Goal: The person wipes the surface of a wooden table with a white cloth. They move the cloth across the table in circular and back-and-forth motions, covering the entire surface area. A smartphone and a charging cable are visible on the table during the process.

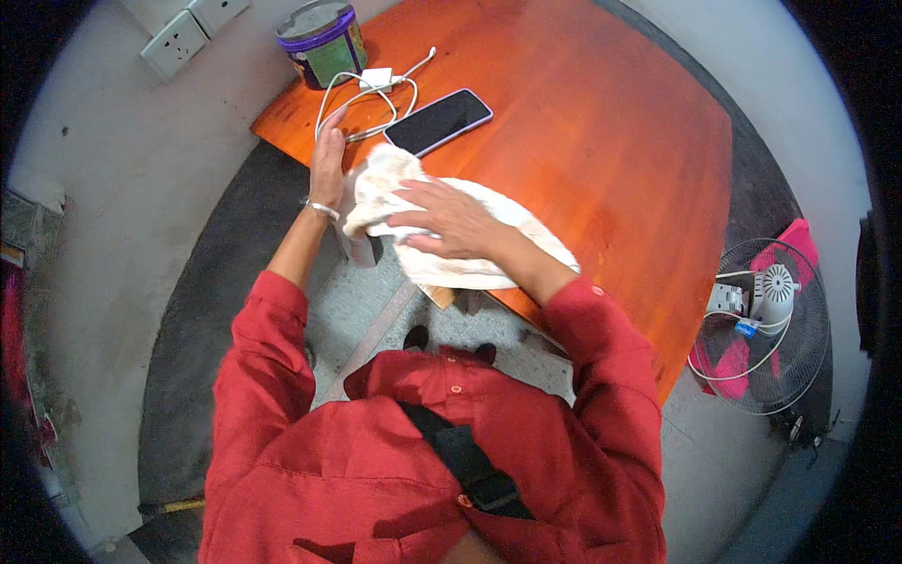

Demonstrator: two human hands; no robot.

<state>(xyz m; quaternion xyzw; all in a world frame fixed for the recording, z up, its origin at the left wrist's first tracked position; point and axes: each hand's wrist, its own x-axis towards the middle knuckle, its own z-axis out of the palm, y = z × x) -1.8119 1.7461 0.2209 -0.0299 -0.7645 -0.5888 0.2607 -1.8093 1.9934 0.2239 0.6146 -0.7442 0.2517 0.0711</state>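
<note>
Resting flat and spread-fingered, clasping nothing, with the right hand (446, 221) on a rumpled, brown-stained white cloth (456, 271), right under that palm at the edge of a glossy orange-brown wooden desk (601, 141)! Upright and straight-fingered with the left hand (328, 169) at the cloth's left end, impossible to say whether gripping it. And now look just beyond the hands, to a black-screened, purple-edged rectangular phone (440, 122).

Lidded tub (331, 58), fan (770, 308) (pink-bladed).
</note>
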